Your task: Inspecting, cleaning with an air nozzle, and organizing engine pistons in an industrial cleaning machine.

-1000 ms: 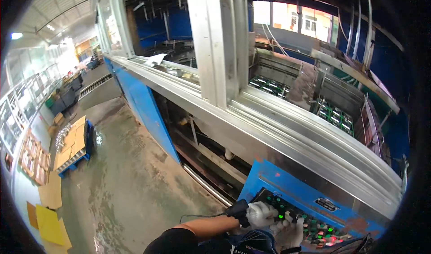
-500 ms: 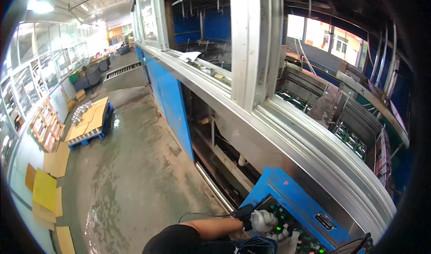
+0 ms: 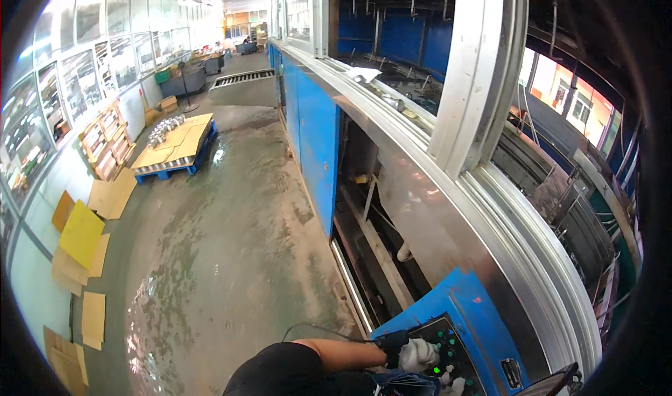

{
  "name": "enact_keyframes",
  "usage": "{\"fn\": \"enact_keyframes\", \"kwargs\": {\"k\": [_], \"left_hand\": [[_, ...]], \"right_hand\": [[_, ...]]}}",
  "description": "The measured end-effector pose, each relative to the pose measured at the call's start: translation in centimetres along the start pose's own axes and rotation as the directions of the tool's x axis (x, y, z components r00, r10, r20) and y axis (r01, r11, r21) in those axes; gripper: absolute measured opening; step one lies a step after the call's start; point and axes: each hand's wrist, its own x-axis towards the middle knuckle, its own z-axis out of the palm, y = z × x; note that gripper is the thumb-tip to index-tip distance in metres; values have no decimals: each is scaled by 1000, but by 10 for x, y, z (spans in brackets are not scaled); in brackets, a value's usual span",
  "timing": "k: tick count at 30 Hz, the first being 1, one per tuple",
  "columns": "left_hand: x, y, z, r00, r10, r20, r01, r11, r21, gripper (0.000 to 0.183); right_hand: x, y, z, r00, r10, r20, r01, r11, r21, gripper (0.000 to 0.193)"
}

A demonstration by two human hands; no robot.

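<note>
My left hand (image 3: 418, 355), in a white glove with a black band at the wrist, rests over the dark button panel of a blue control box (image 3: 455, 294). Its fingers look curled in, and what lies under them is hidden. Part of my right hand (image 3: 456, 386), also white-gloved, shows at the lower edge beside the panel's buttons; its fingers are mostly out of sight. Green and pale buttons (image 3: 448, 340) surround the gloves, and one glows bright green.
A metal-framed machine with a sliding-window rail (image 3: 518, 235) runs along the right, above blue panels (image 3: 315, 144). On the wet floor at left stands a blue pallet (image 3: 199, 154) topped with cardboard and metal parts. Cardboard sheets (image 3: 93, 319) lean by the wall.
The view has swung to the right-hand side of the picture, so the pallet and machine appear shifted rightward. My left hand stays at the button panel; less of my right hand shows.
</note>
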Motion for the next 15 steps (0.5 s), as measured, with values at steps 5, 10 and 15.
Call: {"fn": "enact_keyframes", "kwargs": {"k": [5,10,15], "left_hand": [[1,-2,1,1000,-27,6,27,999,42,51],[2,0,-3,998,-33,58,32,999,28,51],[2,3,-1,999,-26,32,24,998,63,52]], "right_hand": [[-8,-4,-9,983,-148,-108,111,949,-294,48],[-1,-1,2,973,-182,-143,136,949,-286,48],[3,2,10,969,-189,-161,139,951,-277,47]]}}
